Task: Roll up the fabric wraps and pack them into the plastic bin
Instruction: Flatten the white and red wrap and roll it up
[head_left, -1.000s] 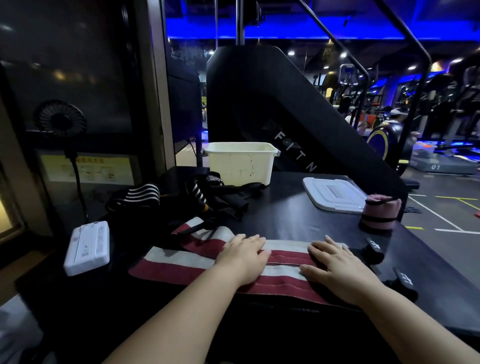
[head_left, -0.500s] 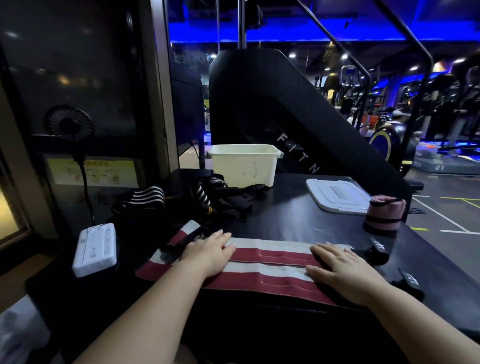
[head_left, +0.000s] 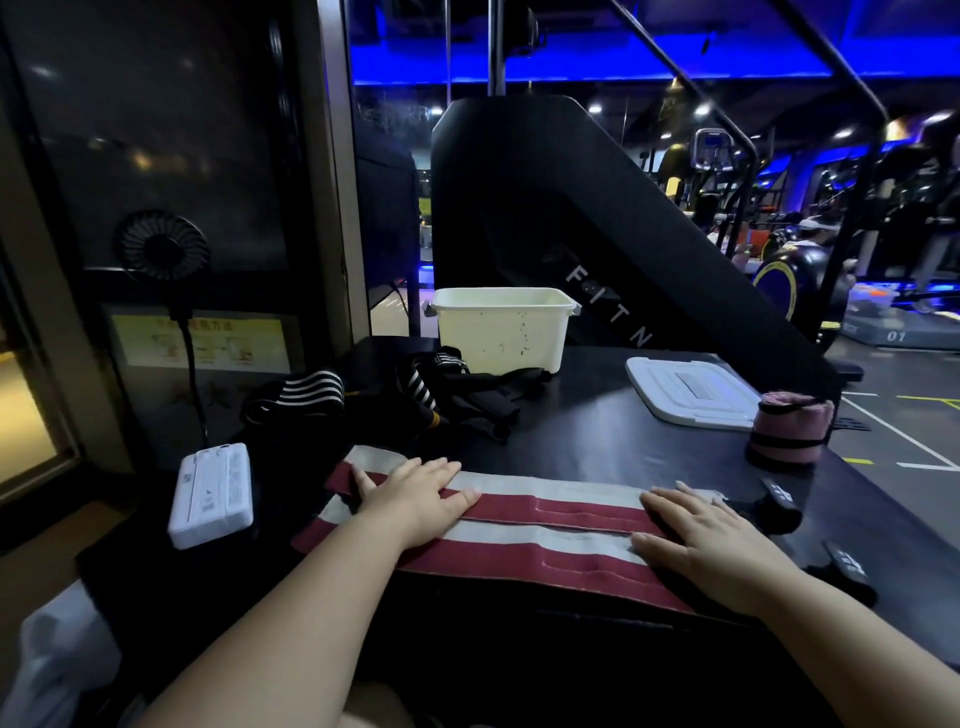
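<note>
A red-and-white striped fabric wrap (head_left: 550, 525) lies flat along the near edge of the black table (head_left: 597, 431). My left hand (head_left: 415, 499) presses flat on its left part with straight fingers. My right hand (head_left: 711, 540) lies flat on its right end. A pink wrap (head_left: 789, 428), rolled up and bound by black straps, stands upright at the right. The cream plastic bin (head_left: 501, 330) stands open at the back of the table. Black wraps with white stripes (head_left: 415, 389) lie tangled in front of the bin.
The bin's white lid (head_left: 691, 392) lies flat to the right of the bin. A white remote-like box (head_left: 213, 493) sits at the left edge. A small black fan (head_left: 162, 248) stands at the far left. A black gym machine (head_left: 597, 234) rises behind the table.
My left hand has slid leftward along the striped wrap, smoothing it flat. My right hand has stayed on the right end.
</note>
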